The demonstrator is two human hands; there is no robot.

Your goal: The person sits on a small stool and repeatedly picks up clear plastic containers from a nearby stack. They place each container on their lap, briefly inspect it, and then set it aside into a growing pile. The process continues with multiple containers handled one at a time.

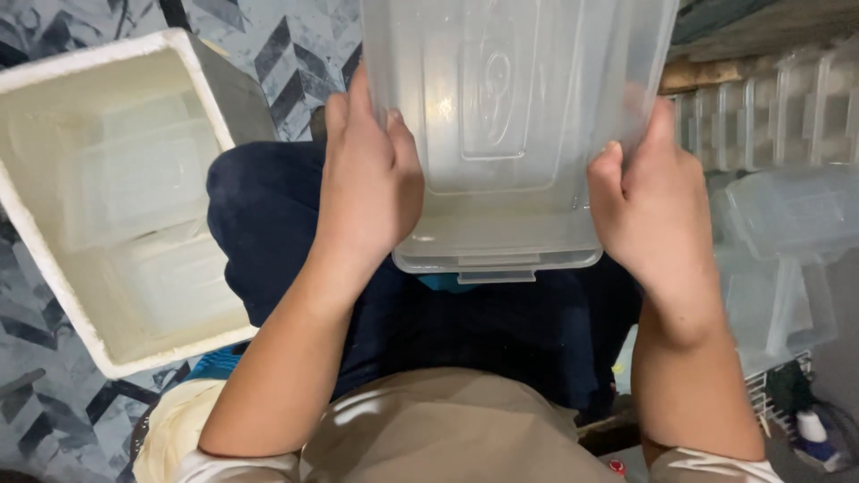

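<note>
Clear plastic storage box (506, 134) is held up in front of the person, over the lap, filling the top-middle of the view. Its long axis runs 12 to 6 o'clock. The near short end, with a little latch tab on the rim, points at 6 towards the body, and the far end runs off the top edge at 12. You can see straight through the see-through plastic to a raised moulded panel on one face. Can't honestly tell whether the open side faces up or down.

Left hand (369, 183) is clamped on the box's 9 o'clock side, fingers curled around the long edge, knuckles facing the camera. Right hand (649, 206) does the same on the 3 o'clock side, fingers wrapped over that wall, thumb tucked in close. Both are grasping firmly, not loose at all.

Below the box, at 6, are dark blue trousers (268, 215) and a tan shirt (438, 429). Off at 9 o'clock sits a white foam cooler box (192, 67) with more clear containers lying inside it. Over at 3 o'clock there's a pile of the same clear plastic boxes and lids (787, 215), stacked up and leaning. The floor (295, 49) at 11 has a grey chevron pattern.
</note>
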